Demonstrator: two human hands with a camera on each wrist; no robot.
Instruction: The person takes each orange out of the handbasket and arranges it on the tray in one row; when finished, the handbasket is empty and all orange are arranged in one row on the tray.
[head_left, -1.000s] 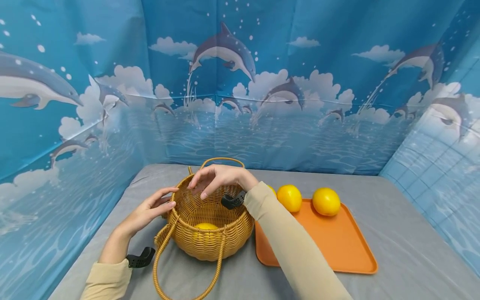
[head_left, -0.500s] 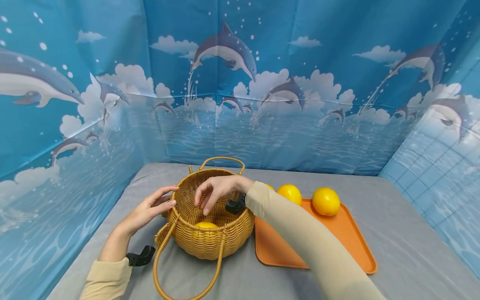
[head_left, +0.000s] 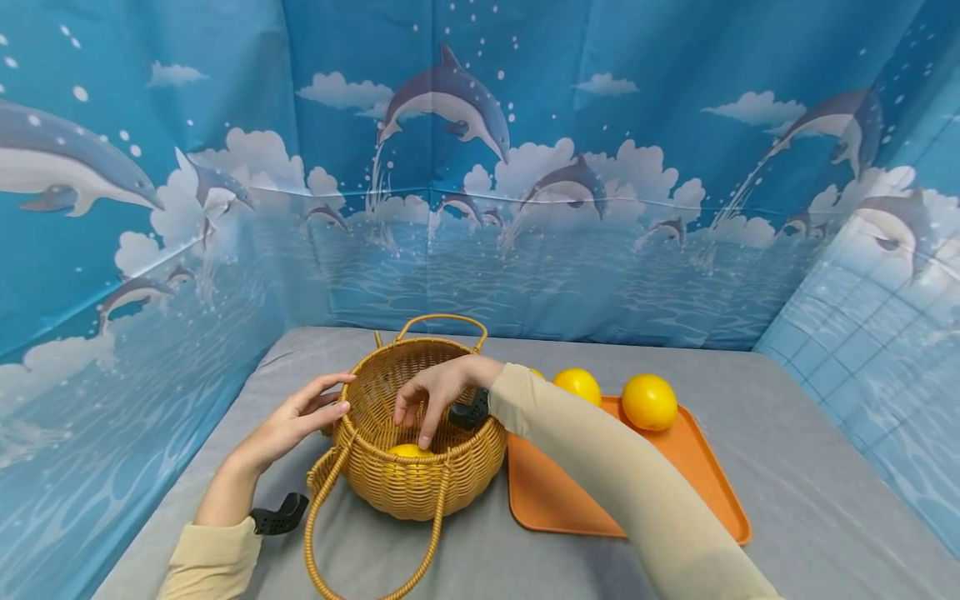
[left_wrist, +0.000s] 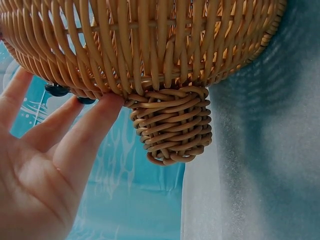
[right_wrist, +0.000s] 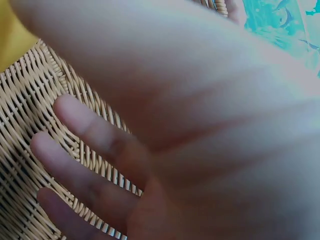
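A round wicker basket (head_left: 468, 479) stands on the grey cloth, with a round yellow fruit (head_left: 408, 451) low inside it. My left hand (head_left: 300, 412) rests its fingertips against the basket's left rim. In the left wrist view those fingers look mostly straight, beside a small woven knob (left_wrist: 172, 125) on the wicker. Inside the basket, my right hand (head_left: 442, 396) points downward, its thumb at the fruit's edge; contact cannot be told. The right wrist view shows its fingers (right_wrist: 87, 185) spread apart over the wicker, with part of the yellow fruit (right_wrist: 12, 35) at top left.
Right of the basket lies an orange tray (head_left: 675, 492). Yellow fruits (head_left: 649, 402) sit at its back edge, one partly behind my right sleeve. One basket handle (head_left: 431, 550) hangs toward the front, another (head_left: 446, 317) stands behind. A dolphin-print curtain (head_left: 480, 250) encloses the table.
My right hand has lowered deeper into the basket, its thumb coming down to the yellow fruit. The left hand has stayed at the rim.
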